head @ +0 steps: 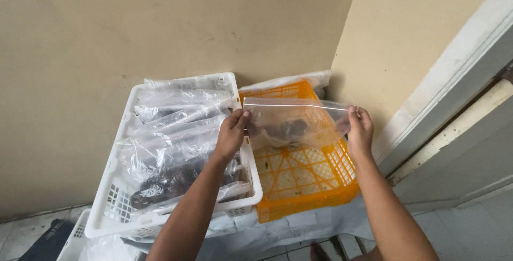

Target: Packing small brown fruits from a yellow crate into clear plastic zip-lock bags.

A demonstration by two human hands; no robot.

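The person holds a clear zip bag [291,122] stretched between both hands, above the far part of an orange crate [304,186]. The left hand [232,133] is closed on the bag's left upper corner, thumb and fingers pinching the plastic just below the zip strip; the right hand [360,130] pinches the right upper corner in the same way. Held at the two corners and pulled apart, the top edge runs taut and nearly level, which keeps the seal line straight and the mouth facing up. The bag hangs from that edge, and a small dark lump [286,130] has sunk to the lowest part of it, so its weight is what draws the plastic down into a pouch.

The orange crate appears empty, its slotted floor showing through the bag. It sits just right of a white crate [109,207], the two touching side by side against the beige wall [160,26], both resting on a plastic sheet [299,229]. The white crate is filled with similar clear bags [171,149] lying flat and overlapping, several with dark contents, stacked so that they lie across its length. More clear plastic [299,79] is tucked behind the orange crate's far rim. A white door frame [454,106] stands at the right, and tiled floor [470,229] shows near it.
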